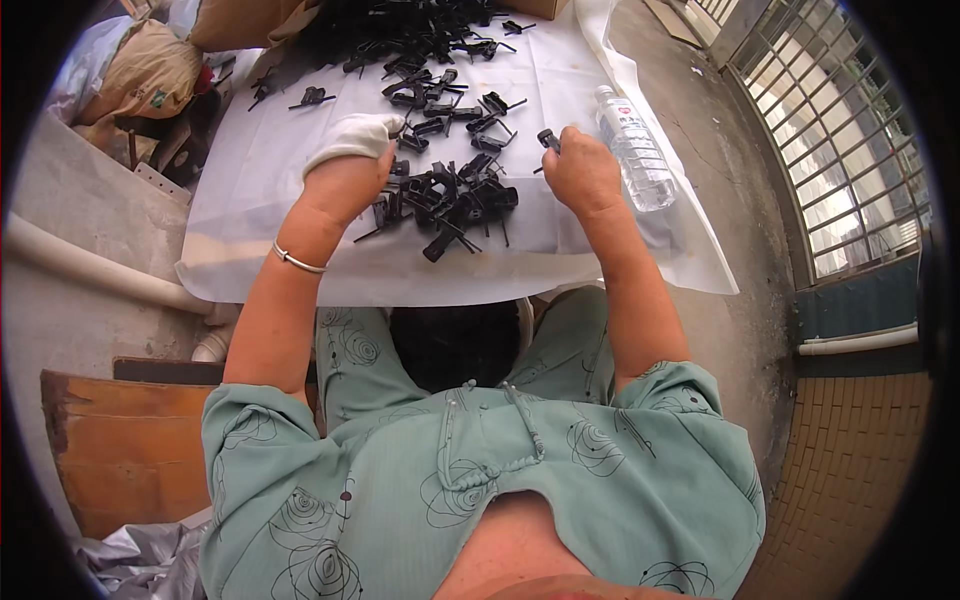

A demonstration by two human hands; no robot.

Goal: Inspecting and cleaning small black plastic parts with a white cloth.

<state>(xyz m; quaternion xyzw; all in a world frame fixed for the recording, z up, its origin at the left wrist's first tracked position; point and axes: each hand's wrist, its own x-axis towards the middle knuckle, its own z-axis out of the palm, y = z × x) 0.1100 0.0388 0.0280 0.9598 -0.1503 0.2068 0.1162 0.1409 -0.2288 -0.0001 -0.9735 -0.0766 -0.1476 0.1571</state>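
Note:
My right hand (582, 172), bare, is closed around a small black plastic part (548, 140) whose knob-like end and thin pin stick out on its left side. My left hand (352, 150) wears a white glove and is curled at the left edge of the scattered parts. Its fingertips are mostly hidden, so what they hold cannot be made out; a black part (412, 142) lies right beside them. Between and in front of my hands, a loose heap of similar black plastic parts (460, 200) lies on the white sheet (280, 240) covering the table.
A larger pile of black parts (390, 30) covers the table's far side. A clear plastic bottle (640, 150) lies beside my right hand. Brown sacks (145, 70) stand at the far left, and a dark round container (455, 345) sits between my knees. Barred window (840, 150) on the right.

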